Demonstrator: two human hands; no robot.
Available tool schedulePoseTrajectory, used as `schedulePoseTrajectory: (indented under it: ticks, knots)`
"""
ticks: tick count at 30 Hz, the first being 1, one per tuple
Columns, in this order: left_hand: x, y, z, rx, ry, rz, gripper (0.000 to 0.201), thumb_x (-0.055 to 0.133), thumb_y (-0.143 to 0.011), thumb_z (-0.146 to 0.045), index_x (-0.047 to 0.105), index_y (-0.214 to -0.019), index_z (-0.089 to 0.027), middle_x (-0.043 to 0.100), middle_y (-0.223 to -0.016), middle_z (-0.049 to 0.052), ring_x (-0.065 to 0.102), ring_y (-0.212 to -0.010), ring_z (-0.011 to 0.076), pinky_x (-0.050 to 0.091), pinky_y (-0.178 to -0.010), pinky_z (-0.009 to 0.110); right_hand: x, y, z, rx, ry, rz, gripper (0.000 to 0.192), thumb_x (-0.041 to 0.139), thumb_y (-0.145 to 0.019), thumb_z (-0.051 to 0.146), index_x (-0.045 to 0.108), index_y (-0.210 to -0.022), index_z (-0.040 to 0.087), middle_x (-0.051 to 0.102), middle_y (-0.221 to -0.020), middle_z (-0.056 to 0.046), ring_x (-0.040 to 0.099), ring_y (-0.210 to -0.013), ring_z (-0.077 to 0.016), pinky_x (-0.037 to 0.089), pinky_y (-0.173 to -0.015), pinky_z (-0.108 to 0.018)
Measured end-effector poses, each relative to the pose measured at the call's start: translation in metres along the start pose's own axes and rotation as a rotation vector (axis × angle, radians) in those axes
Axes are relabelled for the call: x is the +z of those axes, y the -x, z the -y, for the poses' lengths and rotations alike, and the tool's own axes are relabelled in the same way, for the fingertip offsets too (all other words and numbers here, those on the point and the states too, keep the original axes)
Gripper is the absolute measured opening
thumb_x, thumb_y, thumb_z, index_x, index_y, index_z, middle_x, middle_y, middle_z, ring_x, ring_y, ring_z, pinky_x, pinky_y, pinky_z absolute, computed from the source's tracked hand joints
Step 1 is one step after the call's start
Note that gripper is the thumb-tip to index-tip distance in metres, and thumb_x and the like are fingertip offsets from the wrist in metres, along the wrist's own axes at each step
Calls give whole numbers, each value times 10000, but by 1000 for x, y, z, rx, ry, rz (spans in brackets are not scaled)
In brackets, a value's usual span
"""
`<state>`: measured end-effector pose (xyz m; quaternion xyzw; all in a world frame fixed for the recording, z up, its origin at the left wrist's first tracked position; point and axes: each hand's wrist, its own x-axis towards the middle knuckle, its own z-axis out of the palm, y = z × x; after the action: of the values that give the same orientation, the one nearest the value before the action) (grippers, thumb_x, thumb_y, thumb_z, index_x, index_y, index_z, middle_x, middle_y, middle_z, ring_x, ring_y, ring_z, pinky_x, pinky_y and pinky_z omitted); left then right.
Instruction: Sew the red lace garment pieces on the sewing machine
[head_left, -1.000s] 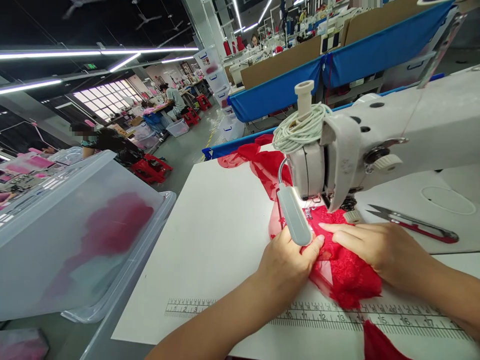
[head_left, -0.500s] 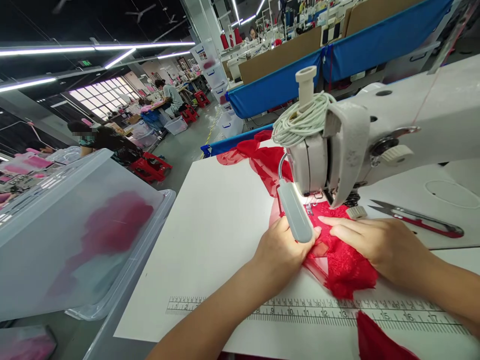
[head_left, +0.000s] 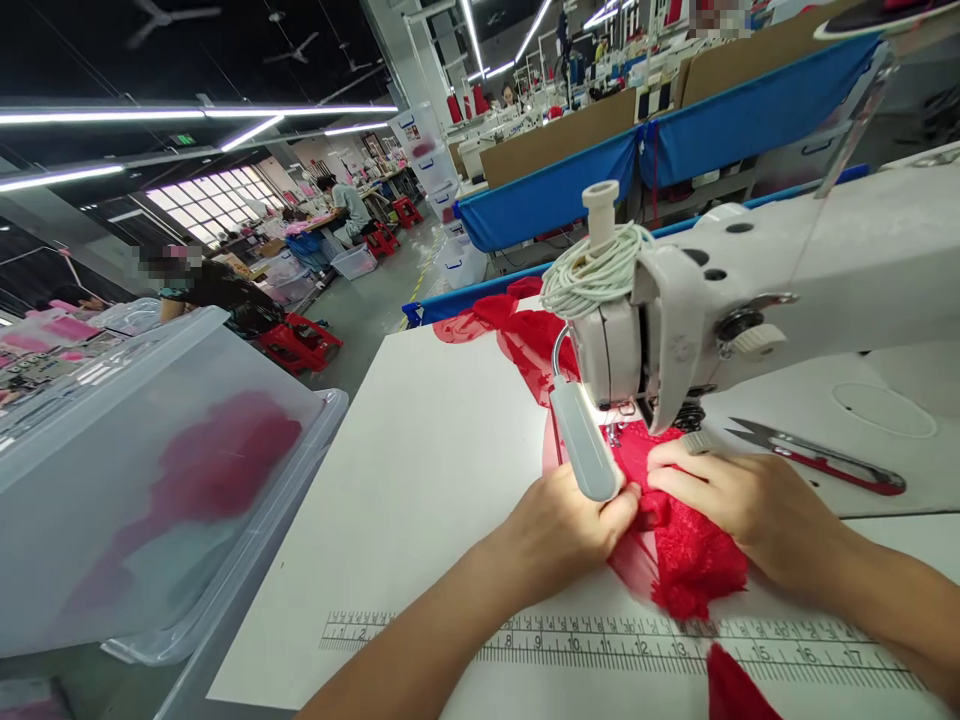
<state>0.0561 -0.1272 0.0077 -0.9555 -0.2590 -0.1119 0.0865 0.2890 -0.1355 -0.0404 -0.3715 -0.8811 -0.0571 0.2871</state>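
Right of centre in the frame, the red cloth (head_left: 699, 565) lies at the foot (head_left: 614, 435). Left hand (head_left: 562, 525) and right hand (head_left: 761, 510) touch it; whether the fingers (head_left: 681, 485) clamp, I cannot tell. Better keep it flat, fingertips away from the foot.

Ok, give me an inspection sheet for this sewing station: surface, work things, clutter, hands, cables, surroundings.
Surface: white tabletop, with a ruler scale along its near side.
Work things: red lace, partly under the head of the sewing machine; grey lamp beside the head.
Clutter: thread snips beyond the right hand; red scrap at the near edge.
Hands: left hand and right hand both on the lace; grip unclear.
Cables: pale cord coiled around a post on the machine.
Surroundings: translucent bin at left; seated co-worker beyond it.
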Motion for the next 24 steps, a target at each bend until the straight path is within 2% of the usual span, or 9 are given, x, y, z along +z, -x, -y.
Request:
schedulePoseTrajectory:
  ticks: [2, 3, 5, 7, 9, 12, 18, 20, 24]
  knots:
    - [-8, 3, -4, -22, 41, 63, 251, 473, -984, -180, 663, -1129, -103, 662, -870, 76, 579, -680, 176, 469, -536, 291, 0, -1, 0, -21, 1, -19, 355, 344, -987, 93, 682, -985, 201, 736, -1035, -85, 654, -755, -190, 418, -556, -313]
    - [-11, 5, -6, -47, 79, 95, 300, 513, -966, -253, 644, -1180, -89, 665, -896, 90, 587, -689, 189, 475, -537, 302, -1, -2, 0, -26, -4, -20, 354, 334, -1000, 102, 675, -994, 195, 733, -1040, -89, 650, -757, -189, 407, -552, -314]
    - [-15, 6, -8, -91, 148, 142, 525, 521, -965, -469, 596, -1278, -54, 673, -963, 128, 613, -720, 220, 509, -568, 335, -1, -2, 1, -27, -19, -12, 339, 333, -1017, 130, 668, -1016, 185, 727, -1049, -96, 643, -767, -190, 397, -556, -315]
    - [-15, 8, -11, -112, 177, 139, 759, 382, -984, -694, 570, -1327, -44, 678, -985, 152, 631, -727, 237, 533, -597, 358, -1, -1, 1, -26, -29, -2, 321, 348, -1017, 147, 667, -1023, 183, 723, -1050, -98, 636, -773, -190, 396, -565, -316]
    - [-10, 9, -13, -125, 173, 98, 930, 174, -964, -800, 579, -1331, -47, 686, -999, 169, 640, -723, 241, 548, -620, 370, -1, 1, 1, -17, -25, -4, 313, 360, -1005, 138, 670, -1005, 185, 722, -1042, -93, 629, -768, -187, 400, -576, -315]
    - [-1, 12, -18, -146, 121, 9, 1038, 3, -928, -802, 607, -1313, -51, 694, -1048, 206, 643, -729, 243, 558, -632, 377, 0, 2, 0, -2, -20, -7, 300, 384, -990, 124, 677, -975, 187, 721, -1030, -89, 630, -767, -187, 410, -587, -313]
    - [7, 10, -25, -178, 42, -129, 1086, 65, -855, -889, 660, -1230, -62, 705, -1051, 230, 649, -744, 256, 532, -580, 350, 1, 0, -1, -13, -18, -15, 305, 382, -1010, 143, 674, -932, 186, 718, -985, -84, 630, -731, -189, 405, -554, -309]
    - [7, 9, -25, -183, 27, -136, 1072, 71, -855, -892, 679, -1196, -78, 709, -1030, 223, 637, -714, 246, 515, -563, 343, 1, 0, -1, -7, -15, -6, 295, 392, -1013, 150, 674, -933, 187, 716, -974, -82, 632, -738, -193, 409, -557, -308]
    - [8, 9, -26, -175, -13, -64, 1049, 112, -858, -899, 668, -1230, -91, 706, -1010, 216, 638, -725, 251, 505, -576, 346, 0, -1, -1, 2, -11, -4, 272, 419, -992, 121, 672, -920, 193, 715, -980, -80, 638, -748, -196, 412, -568, -304]
